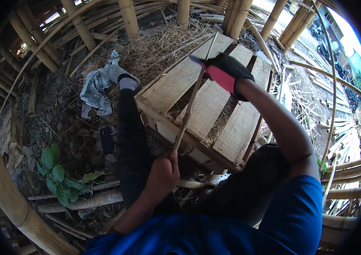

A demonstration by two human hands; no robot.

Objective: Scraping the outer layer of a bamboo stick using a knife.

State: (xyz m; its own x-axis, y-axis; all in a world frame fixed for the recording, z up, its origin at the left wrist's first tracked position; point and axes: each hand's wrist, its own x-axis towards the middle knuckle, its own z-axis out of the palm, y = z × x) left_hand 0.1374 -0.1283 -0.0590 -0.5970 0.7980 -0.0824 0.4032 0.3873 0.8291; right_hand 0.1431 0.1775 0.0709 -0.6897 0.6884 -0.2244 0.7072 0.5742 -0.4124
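Left hand [163, 170]: bare, lower centre, clenched on near end of thin bamboo strip [191, 102].
Right hand [225, 72]: black-and-red glove, upper centre, gripping blade against the strip.
Strip: lying diagonally across pale slatted wooden crate [231, 131], mid-frame.
Upper left: crumpled grey newspaper [95, 89].
Ground: dirt, straw, bamboo poles [78, 199], green leafy plant [57, 174] lower left.
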